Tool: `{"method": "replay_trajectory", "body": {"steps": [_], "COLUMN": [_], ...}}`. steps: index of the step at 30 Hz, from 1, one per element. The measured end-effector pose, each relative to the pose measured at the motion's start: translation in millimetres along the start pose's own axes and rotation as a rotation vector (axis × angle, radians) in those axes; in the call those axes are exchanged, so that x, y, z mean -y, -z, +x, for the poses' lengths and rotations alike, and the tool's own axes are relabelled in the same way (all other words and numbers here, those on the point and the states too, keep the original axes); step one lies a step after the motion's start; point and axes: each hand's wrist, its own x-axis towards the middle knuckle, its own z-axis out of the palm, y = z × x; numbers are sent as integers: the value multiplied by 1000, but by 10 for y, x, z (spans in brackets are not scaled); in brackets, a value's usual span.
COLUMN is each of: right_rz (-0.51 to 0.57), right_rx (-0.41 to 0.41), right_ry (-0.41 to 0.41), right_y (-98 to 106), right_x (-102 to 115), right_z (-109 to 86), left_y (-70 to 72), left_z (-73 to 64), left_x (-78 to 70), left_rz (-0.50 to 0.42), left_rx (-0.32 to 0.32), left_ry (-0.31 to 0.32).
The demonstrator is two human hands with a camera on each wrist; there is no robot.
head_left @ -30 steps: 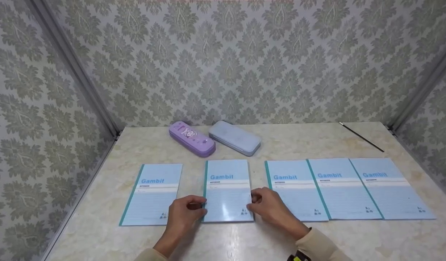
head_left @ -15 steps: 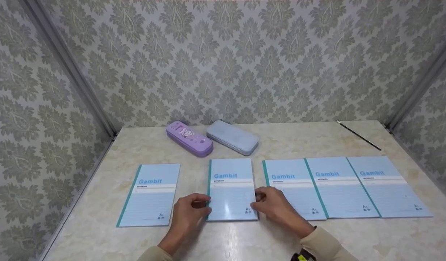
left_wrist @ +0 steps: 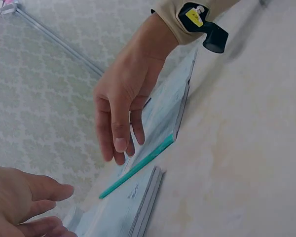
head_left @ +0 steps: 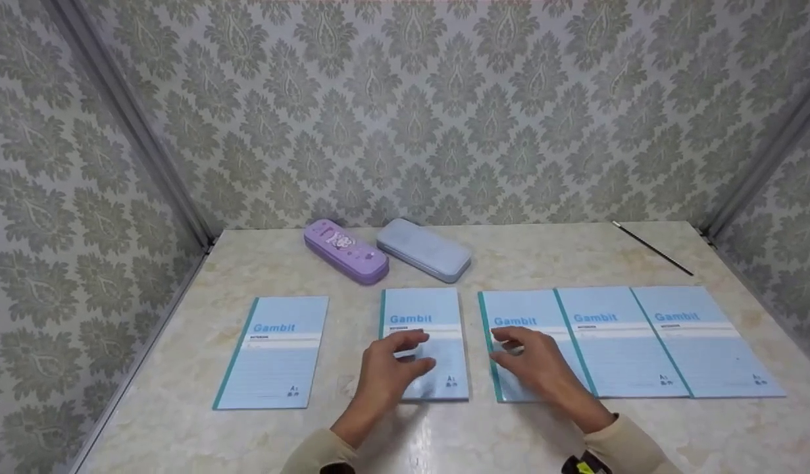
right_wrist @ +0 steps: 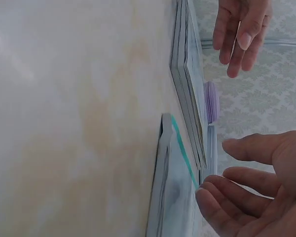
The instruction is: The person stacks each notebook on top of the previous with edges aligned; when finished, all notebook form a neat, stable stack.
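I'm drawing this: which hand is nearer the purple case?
Left. The left hand is on the person's side of the purple case, slightly right; the right hand is also that side, but farther right.

On the pale table (head_left: pixel 543 257), one notebook (head_left: pixel 273 359) lies at the left, apart from the others. The left hand (head_left: pixel 390 368) hangs over the second notebook (head_left: pixel 431 306), the right hand (head_left: pixel 536 362) over the third notebook (head_left: pixel 526 306), fingers loosely bent. The fourth notebook (head_left: pixel 622 355) and fifth notebook (head_left: pixel 714 359) continue side by side. Behind sit a purple case (head_left: pixel 347 251) and a grey-blue case (head_left: pixel 424 250); a thin black stick (head_left: pixel 653 248) lies at the far right.
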Motion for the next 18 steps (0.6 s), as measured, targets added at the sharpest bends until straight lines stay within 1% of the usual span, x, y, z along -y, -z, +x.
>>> {"method": "replay_trajectory", "body": {"steps": [3,5,8,10,12,15,18], "right_rz": [-25,-42,-70,-79,-88,-108,-158], "right_rx": [-28,-44,-56,-47,-35,-21,-11], "right_ry": [12,8,-11,-15,-6,8,-2], "right_y": [109,174,251,291,336,429,554], "right_x": [-76,-131,-213,-270,-329,-427,-515], "right_z": [-15,-24,-39,-45,-52,-63,-83], "left_y": [-173,-283,-429,-505,-573,-676,-792], "left_z": [34,54,78,92,110,152,213], "left_x": [-69,-113,-155,-169,-172,-175,-190], "left_rz": [-30,-40,-58,-57,-56,-50,-41], "left_rx": [29,49,90,112,128,158,193], "left_ry": [-13,-7,31,55,58,47,31]}}
